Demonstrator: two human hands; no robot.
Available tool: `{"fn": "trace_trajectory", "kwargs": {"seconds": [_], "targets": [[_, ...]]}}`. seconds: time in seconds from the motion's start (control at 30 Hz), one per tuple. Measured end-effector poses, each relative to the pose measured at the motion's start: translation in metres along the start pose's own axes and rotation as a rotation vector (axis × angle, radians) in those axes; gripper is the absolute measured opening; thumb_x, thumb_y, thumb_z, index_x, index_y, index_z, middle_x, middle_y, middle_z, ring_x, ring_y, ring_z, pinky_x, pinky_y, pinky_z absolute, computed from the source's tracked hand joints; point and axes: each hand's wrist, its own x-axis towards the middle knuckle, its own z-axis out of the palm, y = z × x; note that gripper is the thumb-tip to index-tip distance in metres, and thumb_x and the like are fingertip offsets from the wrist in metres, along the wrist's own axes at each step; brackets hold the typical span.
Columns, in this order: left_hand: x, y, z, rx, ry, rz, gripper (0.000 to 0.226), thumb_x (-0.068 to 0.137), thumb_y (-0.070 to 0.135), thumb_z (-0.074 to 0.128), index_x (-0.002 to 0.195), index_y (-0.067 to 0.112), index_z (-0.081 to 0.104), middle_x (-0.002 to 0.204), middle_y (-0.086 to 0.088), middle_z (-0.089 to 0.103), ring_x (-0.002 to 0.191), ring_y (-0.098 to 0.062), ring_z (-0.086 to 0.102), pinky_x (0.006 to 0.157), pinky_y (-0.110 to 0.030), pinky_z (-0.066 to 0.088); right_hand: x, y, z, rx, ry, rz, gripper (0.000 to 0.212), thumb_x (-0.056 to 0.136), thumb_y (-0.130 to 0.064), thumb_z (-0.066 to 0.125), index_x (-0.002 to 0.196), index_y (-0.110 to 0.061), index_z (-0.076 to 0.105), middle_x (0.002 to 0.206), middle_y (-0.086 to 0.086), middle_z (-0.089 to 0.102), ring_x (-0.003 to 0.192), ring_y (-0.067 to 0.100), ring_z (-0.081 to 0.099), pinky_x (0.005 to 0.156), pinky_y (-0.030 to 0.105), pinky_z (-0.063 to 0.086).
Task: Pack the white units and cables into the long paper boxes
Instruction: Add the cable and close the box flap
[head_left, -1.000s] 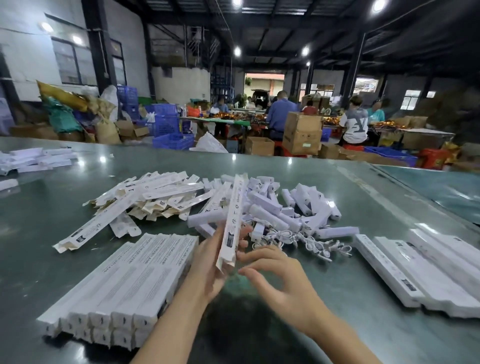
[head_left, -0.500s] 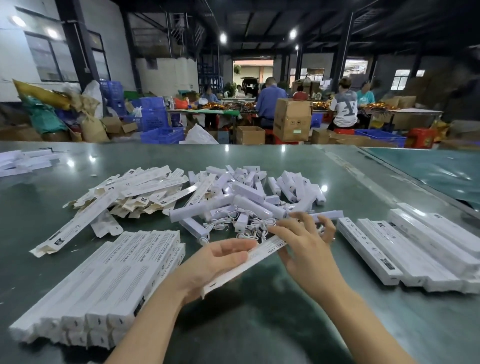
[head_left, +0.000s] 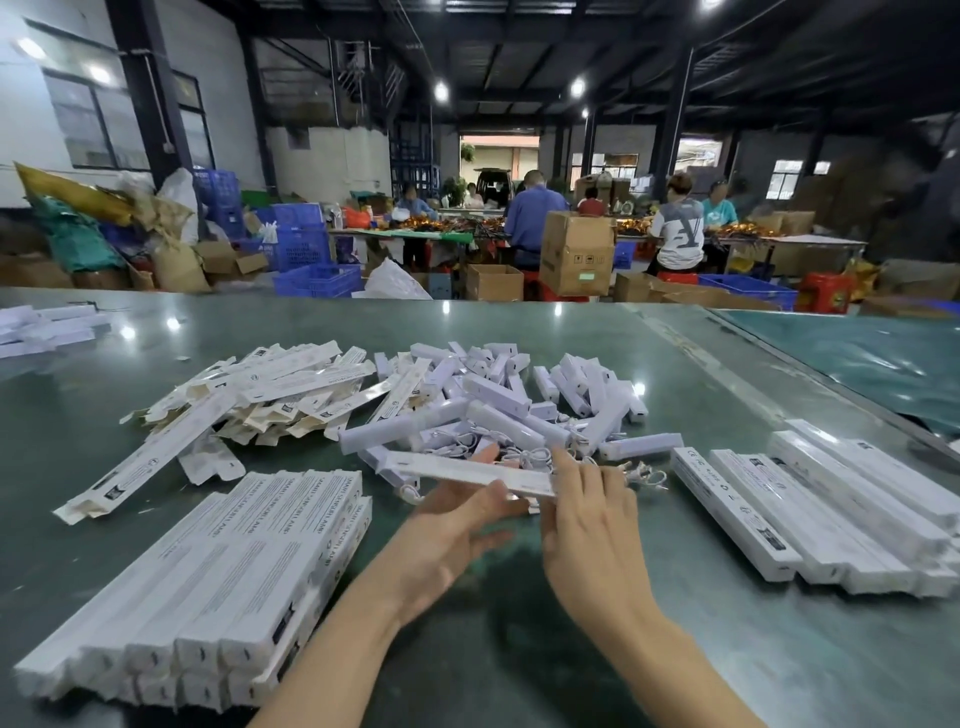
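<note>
Both hands hold one long paper box (head_left: 470, 472) level above the green table (head_left: 519, 649), its length running left to right. The left hand (head_left: 457, 525) cradles it from beneath, thumb over the near edge and fingers curled up behind the far side. The right hand (head_left: 592, 519) grips the box's right end, fingers draped over the top; what the fingertips do at the end flap is hidden. Just beyond the box lies the pile of white units (head_left: 509, 400), jumbled at all angles, with thin white cables (head_left: 524, 457) tangled along its near edge, some touching the box's far side. Left of the units is a loose heap of flat boxes (head_left: 270, 395), unfolded and overlapping. Near the left forearm sits a stack of boxes (head_left: 218, 582), laid side by side in two layers, ends toward the camera. To the right, well apart from the hands, a row of boxes (head_left: 810, 514) lies side by side. Beyond the table, people (head_left: 675, 228) sit at other benches among cartons (head_left: 576, 252) and blue crates (head_left: 311, 260).
</note>
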Motion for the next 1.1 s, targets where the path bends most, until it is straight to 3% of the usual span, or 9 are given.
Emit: {"fn": "trace_trajectory", "kwargs": {"seconds": [0.07, 0.13, 0.27, 0.37, 0.53, 0.73, 0.87, 0.93, 1.1], "targets": [[0.001, -0.004, 0.004, 0.058, 0.029, 0.018, 0.061, 0.081, 0.025, 0.063, 0.141, 0.019, 0.048, 0.129, -0.007, 0.066, 0.12, -0.03, 0.061, 0.102, -0.044, 0.046, -0.004, -0.006, 0.003, 0.021, -0.076, -0.045, 0.068, 0.083, -0.009, 0.056, 0.146, -0.009, 0.032, 0.126, 0.011, 0.049, 0.114, 0.034, 0.043, 0.101, 0.04, 0.033], [0.002, -0.003, 0.004, 0.027, 0.047, 0.042, 0.056, 0.085, 0.022, 0.059, 0.139, 0.011, 0.049, 0.128, -0.012, 0.066, 0.12, -0.029, 0.06, 0.103, -0.043, 0.045, -0.005, -0.008, 0.002, 0.082, -0.078, -0.06, 0.064, 0.085, -0.01, 0.055, 0.145, -0.01, 0.034, 0.127, 0.01, 0.05, 0.116, 0.033, 0.042, 0.103, 0.039, 0.029], [0.006, 0.001, -0.005, -0.015, 0.148, 0.133, 0.048, 0.091, 0.021, 0.055, 0.132, -0.003, 0.053, 0.123, -0.021, 0.066, 0.119, -0.034, 0.061, 0.1, -0.038, 0.051, -0.006, -0.007, -0.003, 0.422, 0.016, -0.073, 0.05, 0.08, -0.008, 0.064, 0.128, -0.013, 0.051, 0.117, -0.004, 0.055, 0.112, 0.021, 0.043, 0.097, 0.034, 0.031], [0.008, 0.001, -0.013, -0.071, 0.202, 0.156, 0.049, 0.09, 0.023, 0.056, 0.131, -0.004, 0.052, 0.122, -0.023, 0.066, 0.115, -0.035, 0.063, 0.097, -0.04, 0.053, -0.005, -0.008, -0.005, 0.637, 0.063, -0.005, 0.04, 0.079, -0.009, 0.063, 0.111, -0.027, 0.049, 0.106, -0.022, 0.049, 0.1, 0.007, 0.045, 0.092, 0.032, 0.034], [0.013, -0.003, -0.015, -0.184, 0.223, 0.138, 0.05, 0.085, 0.026, 0.061, 0.126, -0.002, 0.055, 0.117, -0.022, 0.069, 0.106, -0.029, 0.069, 0.085, -0.033, 0.058, -0.005, -0.008, -0.002, 0.964, 0.019, 0.13, 0.034, 0.078, 0.002, 0.065, 0.094, -0.025, 0.051, 0.091, -0.006, 0.064, 0.079, -0.001, 0.06, 0.07, 0.008, 0.044], [0.009, -0.011, -0.014, -0.1, 0.135, 0.068, 0.038, 0.087, 0.024, 0.061, 0.117, 0.0, 0.06, 0.114, -0.022, 0.07, 0.1, -0.028, 0.071, 0.082, -0.03, 0.058, -0.008, -0.013, 0.005, 0.978, 0.042, 0.21, 0.032, 0.079, -0.008, 0.073, 0.091, -0.026, 0.05, 0.087, -0.009, 0.062, 0.075, -0.001, 0.058, 0.066, 0.009, 0.044], [0.009, -0.012, -0.013, -0.122, 0.195, 0.066, 0.041, 0.086, 0.021, 0.06, 0.119, -0.003, 0.06, 0.115, -0.024, 0.068, 0.101, -0.029, 0.07, 0.088, -0.034, 0.057, -0.004, -0.014, 0.005, 1.052, -0.02, 0.252, 0.023, 0.083, -0.011, 0.072, 0.09, -0.027, 0.056, 0.09, -0.01, 0.065, 0.079, 0.001, 0.061, 0.073, 0.011, 0.046], [0.009, -0.01, -0.014, -0.135, 0.227, 0.072, 0.043, 0.085, 0.023, 0.061, 0.118, -0.004, 0.06, 0.112, -0.023, 0.07, 0.099, -0.029, 0.07, 0.084, -0.032, 0.058, -0.001, -0.019, 0.006, 1.08, 0.002, 0.278, 0.021, 0.086, -0.011, 0.069, 0.086, -0.028, 0.057, 0.087, -0.011, 0.066, 0.077, -0.003, 0.06, 0.072, 0.009, 0.045], [0.011, -0.01, -0.019, -0.207, 0.267, 0.083, 0.024, 0.092, 0.021, 0.058, 0.106, 0.003, 0.065, 0.099, -0.015, 0.075, 0.09, -0.024, 0.073, 0.077, -0.03, 0.059, 0.006, -0.033, 0.017, 1.144, 0.066, 0.398, 0.013, 0.082, -0.014, 0.073, 0.082, -0.018, 0.061, 0.075, -0.007, 0.065, 0.064, -0.003, 0.058, 0.065, 0.012, 0.047]]}}
